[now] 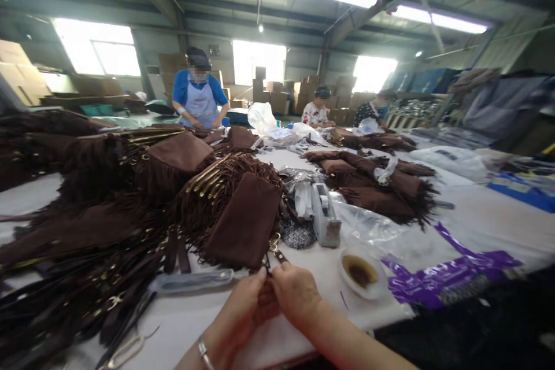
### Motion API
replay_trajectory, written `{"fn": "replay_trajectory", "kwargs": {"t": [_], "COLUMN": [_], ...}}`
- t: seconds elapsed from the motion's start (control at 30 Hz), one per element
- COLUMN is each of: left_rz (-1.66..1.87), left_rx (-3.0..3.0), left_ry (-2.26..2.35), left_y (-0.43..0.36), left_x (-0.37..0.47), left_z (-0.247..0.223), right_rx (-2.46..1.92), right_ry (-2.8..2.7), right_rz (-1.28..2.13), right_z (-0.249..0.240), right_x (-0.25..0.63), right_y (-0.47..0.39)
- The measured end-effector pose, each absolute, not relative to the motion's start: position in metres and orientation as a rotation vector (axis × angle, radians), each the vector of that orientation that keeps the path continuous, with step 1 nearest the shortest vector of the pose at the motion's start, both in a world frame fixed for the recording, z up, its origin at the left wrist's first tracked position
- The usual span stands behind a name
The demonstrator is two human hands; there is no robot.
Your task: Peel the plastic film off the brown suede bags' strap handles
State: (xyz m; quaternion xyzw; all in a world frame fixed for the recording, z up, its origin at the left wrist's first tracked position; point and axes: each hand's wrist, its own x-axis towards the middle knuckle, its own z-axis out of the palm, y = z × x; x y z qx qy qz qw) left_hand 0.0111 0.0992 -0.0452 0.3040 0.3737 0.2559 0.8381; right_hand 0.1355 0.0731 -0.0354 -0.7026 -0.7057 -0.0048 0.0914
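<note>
My left hand [243, 300] and my right hand [298, 293] meet at the near side of the table, fingers pinched together. Between them is a dark brown strap [281, 257] with a gold snap hook [274, 241] just beyond the fingertips. The fingers partly hide the strap's end, and I cannot make out whether it joins the bag. Right beyond the hands, a flat brown bag [247, 222] leans on a pile of fringed bags [217, 182] with gold zips. A tool with a pale clear handle [195, 281] lies left of my left hand.
Loose dark straps [65, 300] and scissors [126, 351] lie at left. A tape dispenser [326, 217], a white bowl [381, 286] of brown liquid and a purple plastic bag [451, 278] are at right. More brown bags [373, 185] lie beyond. A co-worker [199, 95] stands across the table.
</note>
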Motion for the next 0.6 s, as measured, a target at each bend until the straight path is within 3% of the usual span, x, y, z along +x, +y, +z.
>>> {"fn": "replay_trajectory", "kwargs": {"t": [0.13,0.27,0.43,0.6], "left_rz": [0.701,0.743,0.672,0.594], "left_rx": [0.484,0.434,0.451,0.514], "left_ry": [0.887,1.016,1.063,1.092], "left_y": [0.109,0.116,0.117,0.12], "left_x": [0.023,0.022,0.015,0.02], "left_z": [-0.048,-0.054,-0.053,-0.053], "right_rx": [-1.826,-1.599,-1.952,-2.426], "right_ry": [-2.194,-2.062,-1.358,-1.059], "right_rz": [-0.259,-0.174,-0.309,-0.004], "right_z": [-0.039,-0.033,-0.013,-0.011], "right_x": [0.126,0.152,0.281,0.409], "right_y": [0.05,0.02,-0.011,-0.009]}}
